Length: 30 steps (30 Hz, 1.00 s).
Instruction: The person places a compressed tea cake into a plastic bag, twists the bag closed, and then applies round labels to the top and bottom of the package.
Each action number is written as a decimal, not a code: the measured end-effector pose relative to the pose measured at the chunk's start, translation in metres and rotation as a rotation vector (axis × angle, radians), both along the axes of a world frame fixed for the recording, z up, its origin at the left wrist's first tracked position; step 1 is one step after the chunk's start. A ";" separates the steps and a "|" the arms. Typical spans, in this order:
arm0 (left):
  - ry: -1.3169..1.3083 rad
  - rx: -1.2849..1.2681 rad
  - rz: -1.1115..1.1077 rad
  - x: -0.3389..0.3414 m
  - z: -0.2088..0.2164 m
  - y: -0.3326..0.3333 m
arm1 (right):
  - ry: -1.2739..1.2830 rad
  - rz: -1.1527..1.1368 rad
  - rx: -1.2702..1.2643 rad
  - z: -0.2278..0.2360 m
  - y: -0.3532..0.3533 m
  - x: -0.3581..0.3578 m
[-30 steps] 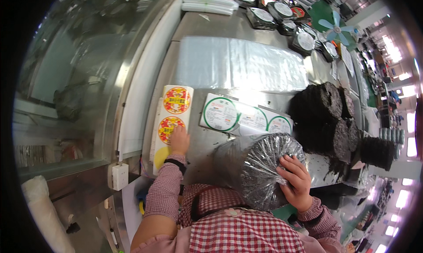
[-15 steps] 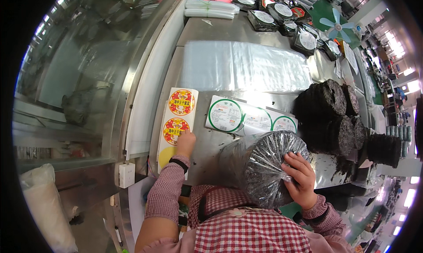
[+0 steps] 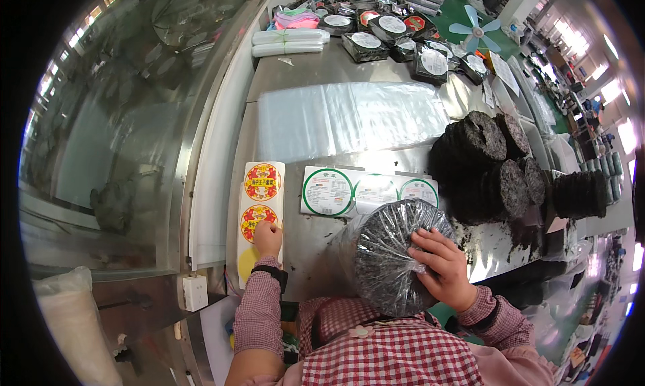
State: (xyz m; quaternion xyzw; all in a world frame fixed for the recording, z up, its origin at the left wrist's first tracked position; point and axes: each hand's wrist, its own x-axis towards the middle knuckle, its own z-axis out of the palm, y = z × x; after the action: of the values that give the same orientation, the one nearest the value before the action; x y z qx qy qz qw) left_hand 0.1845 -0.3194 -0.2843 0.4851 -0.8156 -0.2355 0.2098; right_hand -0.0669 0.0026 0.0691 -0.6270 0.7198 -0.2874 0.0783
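My left hand (image 3: 268,239) is closed at the right edge of the lower red and yellow round sticker (image 3: 254,219). That sticker lies on a pale backing strip (image 3: 277,178) at the left of the table, and its edge is hidden by my fingers. My right hand (image 3: 443,268) presses with its fingers together over the gathered end of a clear plastic bag. Inside the bag is a thick, round, dark stack that looks like dried seaweed (image 3: 383,258); it lies on its side against my checked apron.
White labels with green rings (image 3: 327,192) lie beyond the bag. Flat clear plastic bags (image 3: 349,120) spread behind them. Bare dark round stacks (image 3: 500,191) stand at the right. Wrapped black packs (image 3: 430,63) crowd the far end. A glass partition (image 3: 101,198) borders the left.
The view has shifted, so the tabletop sits a little lower and further left. My left fingers have curled tighter at the sticker's edge. My right hand stays on the bagged stack.
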 end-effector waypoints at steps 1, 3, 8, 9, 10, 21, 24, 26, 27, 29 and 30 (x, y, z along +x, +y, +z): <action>0.049 0.047 0.046 0.003 -0.003 -0.002 | 0.008 0.000 -0.003 0.001 0.000 0.001; 0.145 0.143 0.138 0.007 -0.010 -0.003 | 0.014 -0.007 -0.011 0.001 0.001 0.003; 0.299 0.545 0.528 0.054 0.027 -0.044 | -0.079 -0.077 -0.040 0.001 0.003 0.007; 0.348 0.526 0.573 0.068 0.050 -0.053 | -0.131 -0.075 -0.062 0.000 0.002 0.008; 0.399 0.511 0.615 0.078 0.070 -0.058 | -0.106 -0.058 -0.069 0.000 0.002 0.009; 0.565 -0.155 -0.388 -0.016 0.323 0.178 | -0.141 -0.086 -0.159 -0.006 0.007 0.017; 0.474 -0.184 -0.831 -0.036 0.327 0.204 | -0.195 -0.122 -0.254 -0.013 0.008 0.017; 0.399 -0.182 -0.869 -0.042 0.321 0.212 | -0.151 -0.098 -0.245 -0.013 0.008 0.014; 0.362 -0.178 -0.889 -0.045 0.319 0.215 | -0.180 -0.112 -0.245 -0.015 0.010 0.013; 0.342 -0.195 -0.903 -0.048 0.320 0.217 | -0.205 -0.147 -0.284 -0.017 0.013 0.012; 0.332 -0.204 -0.910 -0.049 0.321 0.218 | -0.274 -0.170 -0.292 -0.015 0.013 0.012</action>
State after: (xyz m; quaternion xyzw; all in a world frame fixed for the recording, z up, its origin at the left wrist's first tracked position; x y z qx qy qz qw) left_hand 0.1352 -0.1018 0.0363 0.0128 -0.9191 -0.2965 0.2591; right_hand -0.0547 0.0157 0.0544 -0.5237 0.7036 -0.4766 0.0594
